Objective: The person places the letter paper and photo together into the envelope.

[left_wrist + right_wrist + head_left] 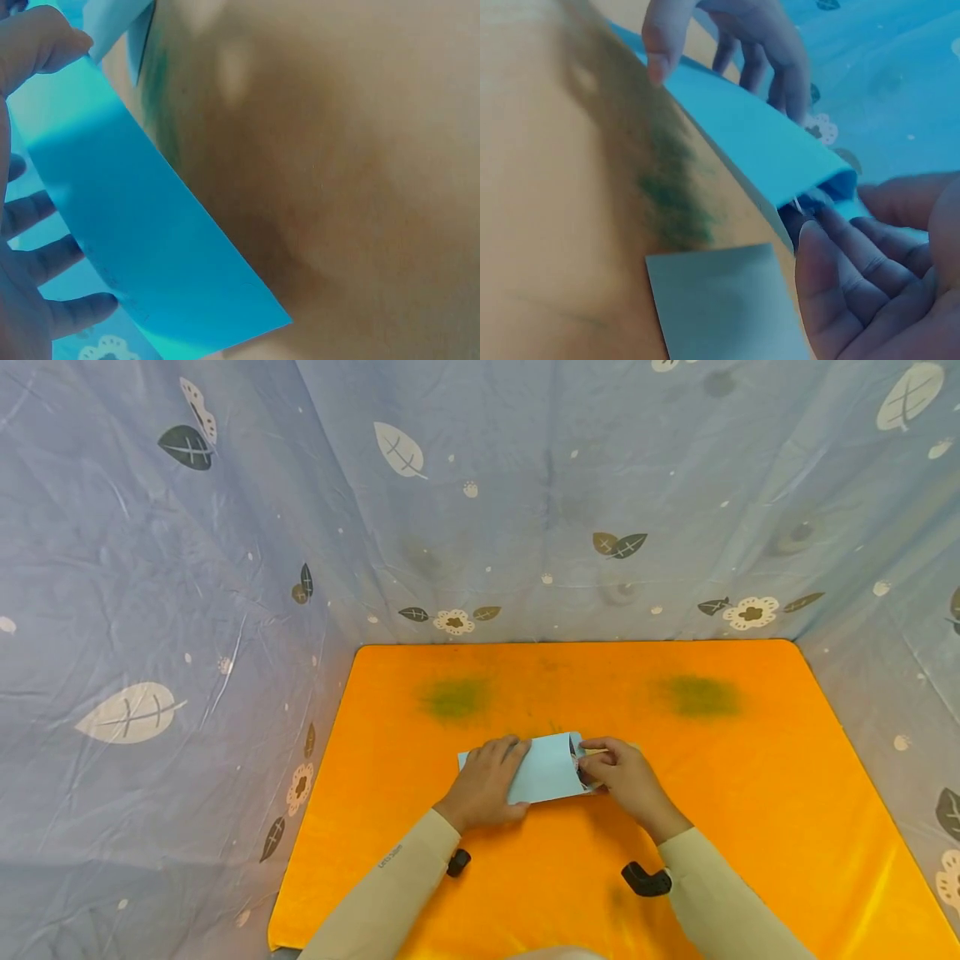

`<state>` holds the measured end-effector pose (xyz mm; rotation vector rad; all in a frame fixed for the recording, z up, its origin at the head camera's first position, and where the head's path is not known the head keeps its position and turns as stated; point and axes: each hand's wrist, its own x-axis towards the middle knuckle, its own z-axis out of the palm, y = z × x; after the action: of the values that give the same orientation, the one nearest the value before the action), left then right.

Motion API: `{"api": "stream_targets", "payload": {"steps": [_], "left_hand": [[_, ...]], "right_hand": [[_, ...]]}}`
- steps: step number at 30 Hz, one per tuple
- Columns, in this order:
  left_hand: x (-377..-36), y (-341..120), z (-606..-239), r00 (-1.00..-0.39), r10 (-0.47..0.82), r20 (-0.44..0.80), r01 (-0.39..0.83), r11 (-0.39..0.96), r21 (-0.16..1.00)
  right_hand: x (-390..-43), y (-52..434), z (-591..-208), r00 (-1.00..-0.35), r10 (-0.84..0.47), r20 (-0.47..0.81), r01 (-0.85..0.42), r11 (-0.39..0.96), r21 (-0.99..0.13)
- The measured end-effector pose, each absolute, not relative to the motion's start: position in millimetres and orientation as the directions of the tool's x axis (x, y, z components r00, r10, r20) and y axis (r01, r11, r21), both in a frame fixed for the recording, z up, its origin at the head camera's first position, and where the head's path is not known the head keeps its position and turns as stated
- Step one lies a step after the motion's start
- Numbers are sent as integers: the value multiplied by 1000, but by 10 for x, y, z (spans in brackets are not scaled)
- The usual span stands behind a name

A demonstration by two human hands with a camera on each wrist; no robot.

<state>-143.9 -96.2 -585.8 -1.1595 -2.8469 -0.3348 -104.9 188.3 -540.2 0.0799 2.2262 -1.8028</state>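
Observation:
A light blue paper box (pixel 551 770) lies slantwise low over the orange mat, its right end open. My left hand (pixel 486 781) grips it across the top, thumb on the near edge and fingers on the far edge. In the left wrist view the box's plain blue side (pixel 142 202) runs between thumb and fingers. My right hand (pixel 622 772) is at the open end, its fingertips reaching into the mouth. A thin white edge and dark interior show there in the right wrist view; I cannot tell what the fingertips hold. A pale flat card piece (pixel 720 300) shows beside the right hand.
An orange mat (pixel 750 777) covers the surface, with two dark green stains behind the hands. Blue curtains (pixel 510 510) with leaf and flower prints stand at the back and both sides. A black wrist mount (pixel 647 880) sticks out under the right sleeve.

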Motion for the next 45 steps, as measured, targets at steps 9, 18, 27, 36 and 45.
{"api": "stream_targets", "payload": {"steps": [9,18,27,36,45], "left_hand": [[-1468,-1027,-5843,-735,661,151,676,701,227],[-1460,-1042,-5848,-737,653,175,673,685,279],[-1474,-1068,-5865,-736,645,203,673,667,320],[-1497,-1081,-5870,-735,647,200,674,671,308],[-1483,-1083,-5859,-753,635,172,651,682,335]], "right_hand": [[-1049,2101,-5378,-979,-84,-185,170,165,-972],[-1088,2339,-5388,-980,-55,-191,182,145,-973],[-1106,2562,-5414,-980,-1,-201,199,137,-970],[-1084,2834,-5555,-973,51,-226,231,149,-961],[-1071,2908,-5692,-947,62,-314,320,148,-936]]}}
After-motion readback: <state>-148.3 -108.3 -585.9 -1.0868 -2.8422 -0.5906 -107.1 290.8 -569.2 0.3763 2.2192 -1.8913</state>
